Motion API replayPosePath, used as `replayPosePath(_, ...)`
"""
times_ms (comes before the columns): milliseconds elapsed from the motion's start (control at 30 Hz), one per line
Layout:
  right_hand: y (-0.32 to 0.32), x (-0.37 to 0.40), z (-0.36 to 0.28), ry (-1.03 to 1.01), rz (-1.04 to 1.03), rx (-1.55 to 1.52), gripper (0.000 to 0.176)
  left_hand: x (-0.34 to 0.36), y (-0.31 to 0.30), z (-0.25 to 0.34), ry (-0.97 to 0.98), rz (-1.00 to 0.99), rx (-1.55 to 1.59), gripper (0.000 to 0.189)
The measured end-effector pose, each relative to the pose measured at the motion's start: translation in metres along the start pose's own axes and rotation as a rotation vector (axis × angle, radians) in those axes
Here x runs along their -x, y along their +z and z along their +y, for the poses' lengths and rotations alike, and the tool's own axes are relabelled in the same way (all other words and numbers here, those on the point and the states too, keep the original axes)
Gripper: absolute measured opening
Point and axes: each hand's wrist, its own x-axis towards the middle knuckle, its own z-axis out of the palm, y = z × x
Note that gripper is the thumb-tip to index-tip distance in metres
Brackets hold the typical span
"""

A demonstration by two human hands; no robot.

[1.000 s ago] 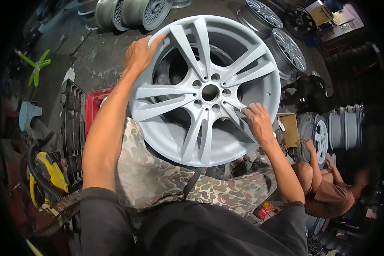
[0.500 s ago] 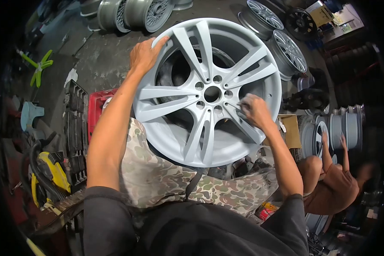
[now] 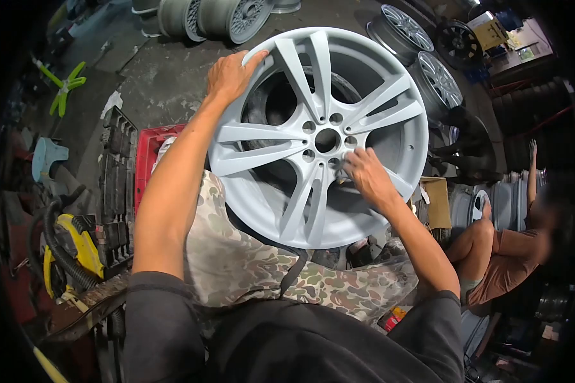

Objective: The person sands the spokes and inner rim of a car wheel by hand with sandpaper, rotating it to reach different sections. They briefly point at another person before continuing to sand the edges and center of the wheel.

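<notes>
A pale grey alloy wheel rim (image 3: pixel 255 161) with paired spokes is tilted face-up in front of me, above my camouflage trousers. My left hand (image 3: pixel 230 78) grips its upper left edge, fingers curled over the lip. On the lower right spoke, near the hub, rests my right hand (image 3: pixel 369 175), its fingers bent and pressed together. Something small and dark may be under those fingertips, but blur hides what it is. Through the gaps between the spokes, a dark tyre-like ring (image 3: pixel 259 105) shows beneath the rim.
More rims (image 3: pixel 235 22) lie at the back, with others (image 3: pixel 437 80) at right. A person (image 3: pixel 508 255) sits at far right beside stacked rims. To my left are a red crate (image 3: pixel 148 163), a black grille (image 3: pixel 115 169), a yellow tool (image 3: pixel 80 246) and a green star-shaped stand (image 3: pixel 64 86).
My right hand has slid along the spoke toward the hub. The left hand keeps its hold on the edge. At far right, the person has raised an arm away from the rims.
</notes>
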Motion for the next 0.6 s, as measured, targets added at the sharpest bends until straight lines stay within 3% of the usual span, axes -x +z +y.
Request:
replayPosePath(100,0.007,0.021,-0.003,-0.093,0.013,0.0,0.011,-0.001,-0.003,-0.001,-0.007,-0.027,0.015,0.068)
replayPosePath(167,0.015,0.02,-0.005,-0.049,0.159,0.031,0.018,-0.002,-0.001,0.0,0.001,0.0,-0.009,0.068)
replayPosePath(300,0.022,-0.018,-0.017,0.137,0.117,0.079,0.025,-0.006,-0.002,-0.003,0.016,0.008,0.004,0.069)
replayPosePath(400,0.026,0.029,-0.019,0.195,0.27,-0.135,0.03,-0.002,0.001,-0.004,0.021,0.018,-0.002,0.07)
replayPosePath(500,0.015,0.086,-0.016,0.258,0.168,-0.177,0.034,-0.004,0.002,-0.007,0.041,0.007,-0.026,0.069)
replayPosePath(600,0.016,0.07,-0.017,0.231,0.213,-0.147,0.034,-0.005,0.0,0.0,0.01,-0.03,-0.016,0.069)
